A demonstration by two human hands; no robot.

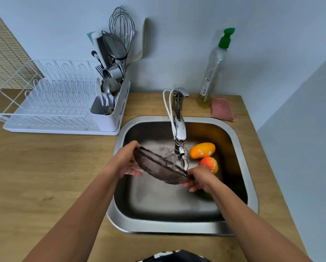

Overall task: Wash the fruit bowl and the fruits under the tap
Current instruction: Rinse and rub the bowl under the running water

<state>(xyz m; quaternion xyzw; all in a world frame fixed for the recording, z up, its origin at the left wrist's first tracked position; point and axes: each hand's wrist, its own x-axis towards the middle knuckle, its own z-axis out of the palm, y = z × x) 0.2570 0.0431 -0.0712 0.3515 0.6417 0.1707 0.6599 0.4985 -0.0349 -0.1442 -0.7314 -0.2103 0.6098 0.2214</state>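
Bowl (pixel 159 168) of dark see-through plastic hangs tilted over the sink (pixel 239 148), just under the tap (pixel 179 129). Left hand (pixel 125 161) grips its far-left rim, right hand (pixel 201 179) its near-right rim. Two orange fruits (pixel 202 150) lie in the sink's far right.

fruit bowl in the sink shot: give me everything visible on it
The fruit bowl is shallow, dark brownish and semi-transparent, apparently glass or plastic, with a thin rim. It is empty and tilted steeply, its opening facing the tap, spout just above its rim. It is held over the sink: the left hand grips the upper-left rim, the right hand the lower-right rim. Nothing else visibly touches it.
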